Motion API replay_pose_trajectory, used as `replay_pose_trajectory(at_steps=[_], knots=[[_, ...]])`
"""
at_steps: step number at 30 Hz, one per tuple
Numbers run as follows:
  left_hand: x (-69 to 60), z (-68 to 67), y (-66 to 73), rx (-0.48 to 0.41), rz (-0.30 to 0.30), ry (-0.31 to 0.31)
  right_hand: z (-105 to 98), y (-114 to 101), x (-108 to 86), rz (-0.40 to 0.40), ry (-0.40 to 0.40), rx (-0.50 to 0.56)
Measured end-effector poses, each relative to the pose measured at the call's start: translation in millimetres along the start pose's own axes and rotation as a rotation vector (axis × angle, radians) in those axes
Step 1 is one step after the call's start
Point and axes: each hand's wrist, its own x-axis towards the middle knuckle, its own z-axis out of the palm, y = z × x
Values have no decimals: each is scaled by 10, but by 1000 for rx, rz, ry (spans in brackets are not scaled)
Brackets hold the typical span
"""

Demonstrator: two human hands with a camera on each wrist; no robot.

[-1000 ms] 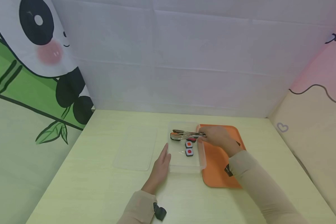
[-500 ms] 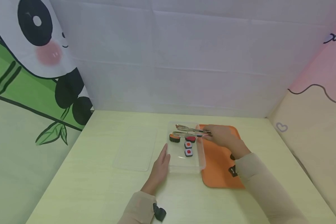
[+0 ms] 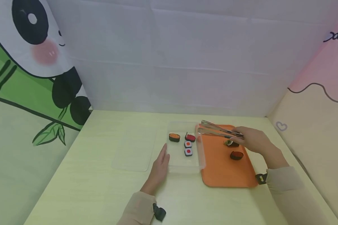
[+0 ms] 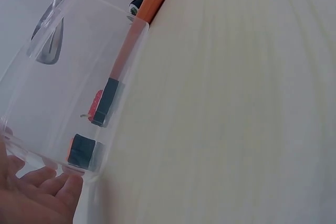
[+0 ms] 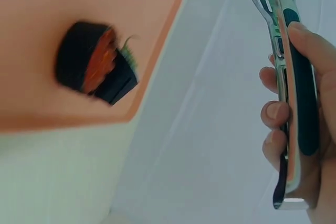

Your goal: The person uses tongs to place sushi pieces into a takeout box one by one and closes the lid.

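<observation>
On the bench (image 3: pixel 81 187) at left lies a clear lid (image 3: pixel 133 153), probably thin and bendy, best lifted by an edge. Next, the left hand (image 3: pixel 157 167) rests its extended fingers against the left wall of the clear plastic container (image 3: pixel 186 169), which looks light and apt to slide; flat pressure on that wall should steady it. Inside, farther back, sits an orange-topped gunkan (image 3: pixel 174 137), then a red-topped sushi piece (image 3: pixel 190 137), with an orange-centred square roll (image 3: pixel 187 144) and a red-centred square roll (image 3: pixel 188 152) nearer; all seem light, best pinched across their sides. Right of these, the orange tray (image 3: pixel 222 173) carries a green-sprigged sushi piece (image 3: pixel 232 143) and, nearer, a dark gunkan (image 3: pixel 236 155), whose smooth sides might slip. Above the tray's far part, the right hand (image 3: pixel 254 140) has its fingers wrapped round the springy metal tongs (image 3: pixel 214 129), sensibly by the handles; their tips stand apart, nothing between.
</observation>
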Motion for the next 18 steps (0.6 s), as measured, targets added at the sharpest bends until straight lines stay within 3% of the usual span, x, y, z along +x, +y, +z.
replay_pose_trajectory(at_steps=[9, 18], knots=[[9, -3, 1, -7, 6, -5, 69, 420, -385, 32, 12, 8], [23, 8, -6, -3, -1, 0, 113, 807, -643, 30, 7, -34]])
